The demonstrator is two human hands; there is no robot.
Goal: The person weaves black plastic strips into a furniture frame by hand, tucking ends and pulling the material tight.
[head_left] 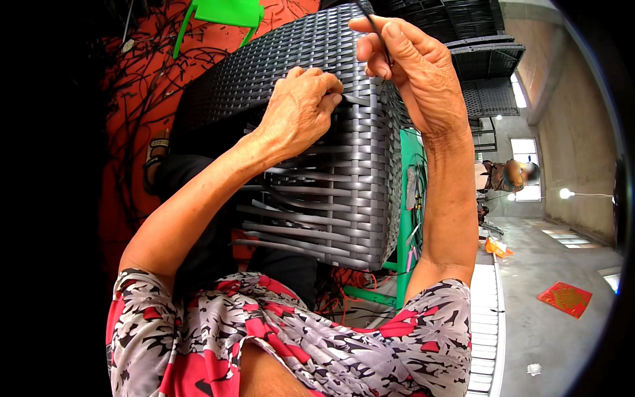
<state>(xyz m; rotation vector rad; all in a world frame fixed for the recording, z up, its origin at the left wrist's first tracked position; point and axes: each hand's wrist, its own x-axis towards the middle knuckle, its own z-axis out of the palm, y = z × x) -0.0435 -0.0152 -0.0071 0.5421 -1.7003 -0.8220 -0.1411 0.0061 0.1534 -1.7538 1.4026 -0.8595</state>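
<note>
A large black woven wicker piece (pixel 291 49), perhaps furniture, fills the middle in front of me. My left hand (pixel 301 109) is closed at its woven edge, fingertips pinching a flat grey-black strip (pixel 356 100) that runs into the weave. Beyond the right corner of the weave, my right hand (pixel 417 69) is raised and closed on a thin black strip (pixel 374 28), held between thumb and fingers; its upper end leaves the picture. Several loose strip ends (pixel 291 228) stick out from the weave below my left hand, toward my lap.
A green frame (pixel 402 248) stands under the wicker piece on the right. At the upper left, a green plastic stool (pixel 228 12) sits on a red floor (pixel 139 86) strewn with strip scraps. Stacked wicker pieces (pixel 486 59) and another person (pixel 506 175) are at the right.
</note>
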